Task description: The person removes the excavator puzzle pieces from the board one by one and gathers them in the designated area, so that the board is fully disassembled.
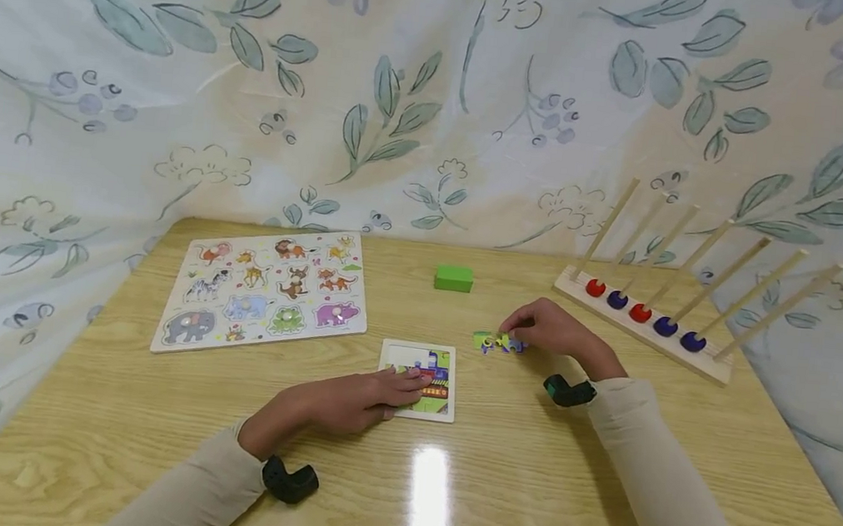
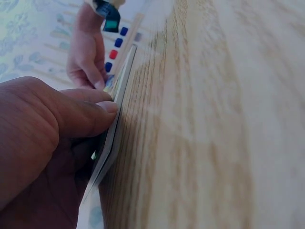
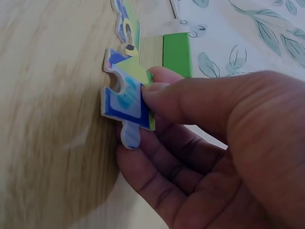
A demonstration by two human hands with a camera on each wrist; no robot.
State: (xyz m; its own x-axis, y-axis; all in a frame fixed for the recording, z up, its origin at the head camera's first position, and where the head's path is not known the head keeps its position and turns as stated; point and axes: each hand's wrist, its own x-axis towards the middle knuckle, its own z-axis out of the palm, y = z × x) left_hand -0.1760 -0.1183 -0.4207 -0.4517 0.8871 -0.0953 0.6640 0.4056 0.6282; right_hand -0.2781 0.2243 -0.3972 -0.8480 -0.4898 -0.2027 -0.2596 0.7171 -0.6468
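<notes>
My left hand (image 1: pixel 349 399) rests on a small square jigsaw tray (image 1: pixel 406 354), its fingers stretched over the train picture. Part of the tray is bare white at the upper left. In the left wrist view the thumb lies along the tray's edge. To the right of the tray, my right hand (image 1: pixel 547 328) pinches a blue and yellow-green jigsaw piece (image 3: pixel 127 98) between thumb and index finger, low over the table. Another jigsaw piece (image 3: pixel 127 26) lies just beyond it, with a yellow and blue picture.
An animal peg puzzle board (image 1: pixel 268 295) lies at the back left. Behind the tray sits a green block (image 1: pixel 453 279). A wooden stand with upright pegs (image 1: pixel 642 324) and red and blue rings is at the back right. A floral cloth (image 1: pixel 433 130) hangs behind the table (image 1: pixel 522 489).
</notes>
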